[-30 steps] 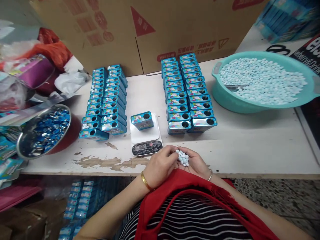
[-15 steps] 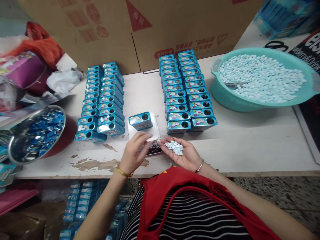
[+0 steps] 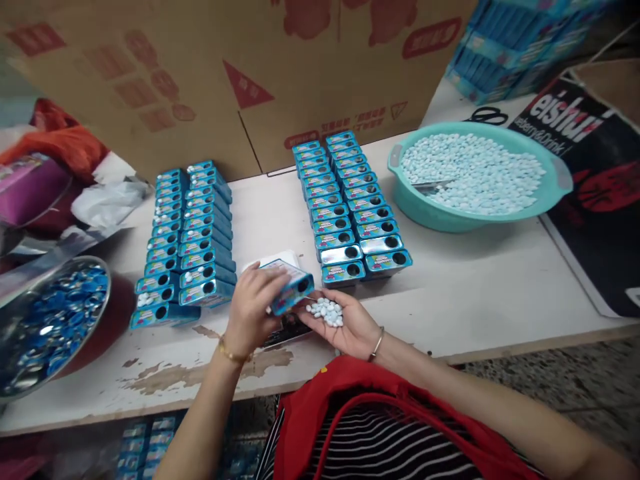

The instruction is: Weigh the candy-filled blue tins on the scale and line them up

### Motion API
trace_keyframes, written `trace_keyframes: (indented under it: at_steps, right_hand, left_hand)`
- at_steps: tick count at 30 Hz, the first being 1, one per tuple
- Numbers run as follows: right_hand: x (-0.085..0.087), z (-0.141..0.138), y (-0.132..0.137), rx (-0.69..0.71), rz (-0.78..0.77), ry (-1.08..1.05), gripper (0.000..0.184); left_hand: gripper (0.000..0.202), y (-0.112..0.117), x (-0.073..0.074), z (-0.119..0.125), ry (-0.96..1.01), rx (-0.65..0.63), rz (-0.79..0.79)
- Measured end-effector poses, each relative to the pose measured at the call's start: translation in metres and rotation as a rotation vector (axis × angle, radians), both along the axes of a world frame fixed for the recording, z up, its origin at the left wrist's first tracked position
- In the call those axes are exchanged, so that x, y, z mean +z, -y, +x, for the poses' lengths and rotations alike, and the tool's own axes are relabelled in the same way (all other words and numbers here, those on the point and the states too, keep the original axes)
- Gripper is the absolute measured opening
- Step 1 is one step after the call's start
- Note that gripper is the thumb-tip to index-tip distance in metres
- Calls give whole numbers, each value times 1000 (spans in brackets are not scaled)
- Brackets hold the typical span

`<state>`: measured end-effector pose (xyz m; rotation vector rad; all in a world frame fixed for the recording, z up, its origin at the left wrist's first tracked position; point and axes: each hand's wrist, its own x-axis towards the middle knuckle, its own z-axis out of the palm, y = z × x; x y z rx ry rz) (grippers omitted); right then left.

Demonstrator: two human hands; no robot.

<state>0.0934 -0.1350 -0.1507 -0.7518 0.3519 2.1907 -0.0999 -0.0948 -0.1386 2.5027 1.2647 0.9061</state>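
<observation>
Tin [image 3: 291, 291] gripped and tilted in the left hand [image 3: 253, 311], its hole [image 3: 303, 285] toward the candies [image 3: 326, 311] on the open, upturned right hand [image 3: 353, 325] just beside that grip, is best steadied, with the candies well cupped.

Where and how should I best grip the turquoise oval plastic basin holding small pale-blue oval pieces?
Grip the grey-inset left handle and right handle together, probably from the near side: the wide basin flares outward at each end of its rim, and its near wall is fully visible. Keep it level, since the pieces lie loose inside.
</observation>
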Motion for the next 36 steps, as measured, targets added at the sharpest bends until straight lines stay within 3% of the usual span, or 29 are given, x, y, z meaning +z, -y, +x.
trace_keyframes:
  at_steps: [4,10,21,28,36]
  right_hand:
    - [2,-4,-5,-57,-33,-31,21]
    - [8,-8,-4,-38,-36,-14,23]
    - [5,-5,-3,-11,-28,-12,21]
    - [5,-4,0,20,-2,-13,20]
    - [3,-5,2,-5,-26,-25,18]
  left_hand:
    - [31,24,24,11,-336,-162,304]
    - [26,38,21,14,-342,-99,449]
    - [32,43,5,8,-266,-20,441]
    - [31,49,7,8,-251,-19,506]
    - [41,47,-6,5,-215,-10,384]
